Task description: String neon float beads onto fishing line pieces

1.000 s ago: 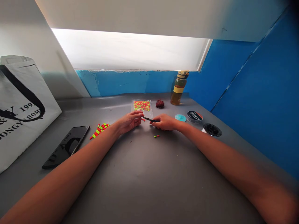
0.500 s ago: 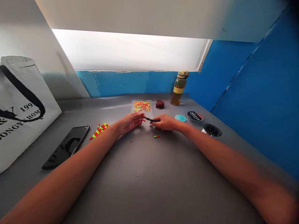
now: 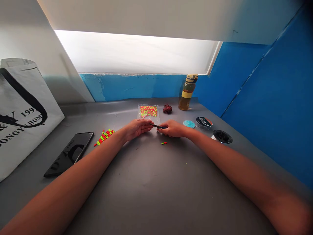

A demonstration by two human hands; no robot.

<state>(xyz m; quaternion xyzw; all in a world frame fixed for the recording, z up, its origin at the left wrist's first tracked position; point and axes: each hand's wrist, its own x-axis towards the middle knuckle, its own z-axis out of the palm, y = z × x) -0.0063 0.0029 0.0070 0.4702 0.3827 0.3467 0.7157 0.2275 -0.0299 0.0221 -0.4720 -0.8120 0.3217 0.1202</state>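
Observation:
My right hand [image 3: 172,128] is closed round a thin dark tool [image 3: 158,126], whose tip points left and reaches my left hand's fingertips. My left hand [image 3: 138,128] has thumb and forefinger pinched at that tip; what they hold is too small to make out. Just in front of my hands, a small green and red bead piece [image 3: 164,143] lies on the grey table [image 3: 156,189]. Behind them is a clear bag of red and yellow-green beads [image 3: 148,111]. Rows of similar beads [image 3: 104,137] lie beside my left forearm.
A black phone [image 3: 69,153] and a white bag [image 3: 22,107] are on the left. A dark red bundle of cord [image 3: 167,109] and a bottle [image 3: 187,93] stand at the back. Rightward are a light blue disc [image 3: 189,124], a labelled spool [image 3: 204,122] and a black spool [image 3: 222,136].
The reddish bit that showed beneath my left fingertips is no longer visible. The tool's tip has shifted slightly, and both hands are otherwise nearly where they were.

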